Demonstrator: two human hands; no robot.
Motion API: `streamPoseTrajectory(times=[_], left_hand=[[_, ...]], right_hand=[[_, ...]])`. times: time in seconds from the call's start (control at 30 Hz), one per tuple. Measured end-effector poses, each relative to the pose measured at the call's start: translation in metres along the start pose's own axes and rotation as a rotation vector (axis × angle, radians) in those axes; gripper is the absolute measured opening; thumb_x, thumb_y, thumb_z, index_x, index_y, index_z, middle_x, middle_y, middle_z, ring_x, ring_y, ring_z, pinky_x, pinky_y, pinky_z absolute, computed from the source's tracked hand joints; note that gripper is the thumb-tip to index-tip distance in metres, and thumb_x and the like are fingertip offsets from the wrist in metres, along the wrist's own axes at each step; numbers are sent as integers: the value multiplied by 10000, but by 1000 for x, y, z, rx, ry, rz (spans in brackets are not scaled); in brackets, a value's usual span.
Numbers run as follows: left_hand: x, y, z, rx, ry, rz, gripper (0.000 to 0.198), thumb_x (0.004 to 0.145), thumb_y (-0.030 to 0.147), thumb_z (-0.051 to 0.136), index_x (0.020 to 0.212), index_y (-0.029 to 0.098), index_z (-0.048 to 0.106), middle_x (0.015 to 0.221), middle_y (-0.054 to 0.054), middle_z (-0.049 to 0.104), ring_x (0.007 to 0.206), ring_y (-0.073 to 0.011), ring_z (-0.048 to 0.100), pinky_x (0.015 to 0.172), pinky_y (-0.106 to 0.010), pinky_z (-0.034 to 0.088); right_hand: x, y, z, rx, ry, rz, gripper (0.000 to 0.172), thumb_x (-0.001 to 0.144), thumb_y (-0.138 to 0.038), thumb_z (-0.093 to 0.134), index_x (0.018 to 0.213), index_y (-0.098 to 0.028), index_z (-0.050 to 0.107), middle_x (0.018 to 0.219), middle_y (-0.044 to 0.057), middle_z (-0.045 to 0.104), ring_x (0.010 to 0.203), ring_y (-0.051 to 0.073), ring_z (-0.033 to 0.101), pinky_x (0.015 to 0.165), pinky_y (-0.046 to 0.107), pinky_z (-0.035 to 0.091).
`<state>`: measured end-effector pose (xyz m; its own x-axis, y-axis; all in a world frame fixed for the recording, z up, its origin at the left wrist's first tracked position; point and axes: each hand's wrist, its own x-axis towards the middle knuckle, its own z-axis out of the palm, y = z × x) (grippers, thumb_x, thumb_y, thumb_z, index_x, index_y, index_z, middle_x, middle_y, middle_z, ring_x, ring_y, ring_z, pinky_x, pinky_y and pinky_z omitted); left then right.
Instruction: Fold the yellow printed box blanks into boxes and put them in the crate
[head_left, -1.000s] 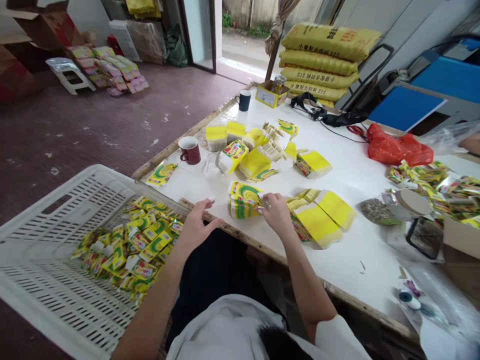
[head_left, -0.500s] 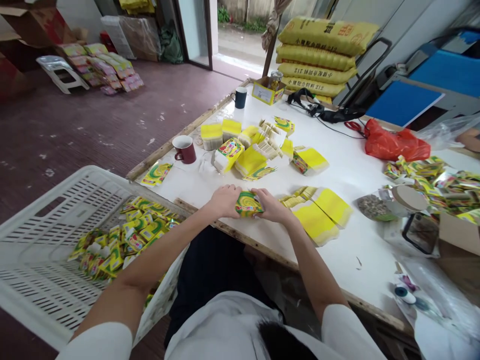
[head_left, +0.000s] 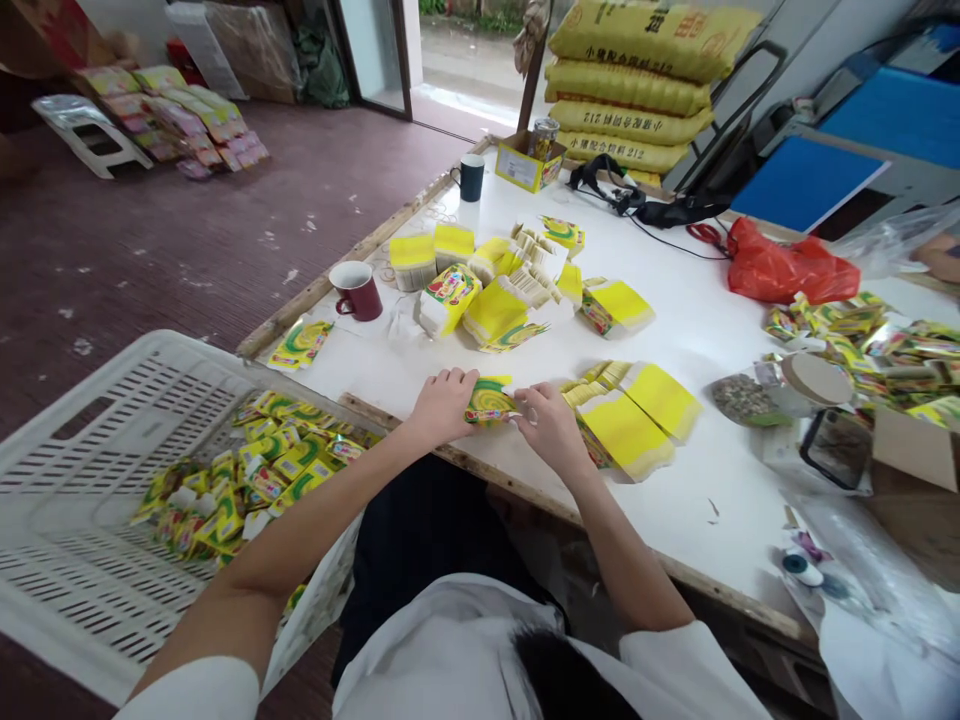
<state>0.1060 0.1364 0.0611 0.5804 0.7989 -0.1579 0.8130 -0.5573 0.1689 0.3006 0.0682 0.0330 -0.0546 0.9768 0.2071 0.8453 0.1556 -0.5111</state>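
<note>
My left hand (head_left: 446, 405) is closed around the left end of a small yellow-and-green printed carton (head_left: 489, 400), held just above the table's near edge. At the carton's right end, my right hand (head_left: 550, 425) has its thumb and fingers pinched on the end flap. Right of my hands lie stacks of flat yellow cartons (head_left: 626, 430). Beyond them are more bundled flat cartons (head_left: 499, 310) and a printed carton bundle (head_left: 450, 298). To my left, a white plastic crate (head_left: 161, 350) holds many small yellow cartons (head_left: 277, 455).
A maroon mug (head_left: 358, 292) and a dark mug (head_left: 470, 178) stand along the table's left edge. On the right are a clear jar (head_left: 746, 398), a red plastic bag (head_left: 787, 265), a heap of small packs (head_left: 877, 340) and an open cardboard box (head_left: 919, 490). Yellow sacks (head_left: 630, 90) are stacked behind.
My right hand has shifted from gripping the carton's right side to its end flap, with the fingers drawn slightly back. My left hand keeps its hold. The view has tilted a little.
</note>
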Motion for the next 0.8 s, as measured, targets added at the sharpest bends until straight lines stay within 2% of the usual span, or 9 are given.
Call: streamPoseTrajectory(times=[0.13,0.37,0.57,0.67,0.8], left_hand=[[-2,4,5,29,-2,-27,874,675,366,827,1403,144,398,1271,-183,573,1157,-346,545,937,-416,425],[3,15,4,35,-5,-75,828,632,312,839,1337,124,449,1239,-202,578,1126,-358,555,909,-435,432],[-1,14,7,-42,19,-80,899,677,457,839,1395,141,400,1290,-205,570,1177,-364,536,942,-443,429],[-2,12,4,-104,30,-49,909,700,535,813,1411,156,394,1331,-195,564,1217,-363,520,968,-447,427],[-3,11,1,-176,53,-18,861,726,540,796,1408,184,410,1362,-169,567,1257,-352,514,997,-443,421]], right_hand=[[-2,-6,-2,-41,-36,-10,267,858,-170,652,1125,-175,659,1085,136,620,996,299,613,899,417,516],[8,-3,-10,-83,-129,67,186,835,-151,663,1017,-173,626,1034,120,630,941,276,616,852,382,499],[19,1,-14,-117,-191,79,246,814,-190,718,1032,-181,605,1052,125,627,932,269,610,835,372,486],[25,1,-18,-129,-232,73,233,792,-207,752,976,-188,611,979,105,630,866,255,609,789,357,479],[32,2,-22,-134,-265,65,250,744,-216,789,899,-199,593,904,77,619,816,239,595,735,331,461]])
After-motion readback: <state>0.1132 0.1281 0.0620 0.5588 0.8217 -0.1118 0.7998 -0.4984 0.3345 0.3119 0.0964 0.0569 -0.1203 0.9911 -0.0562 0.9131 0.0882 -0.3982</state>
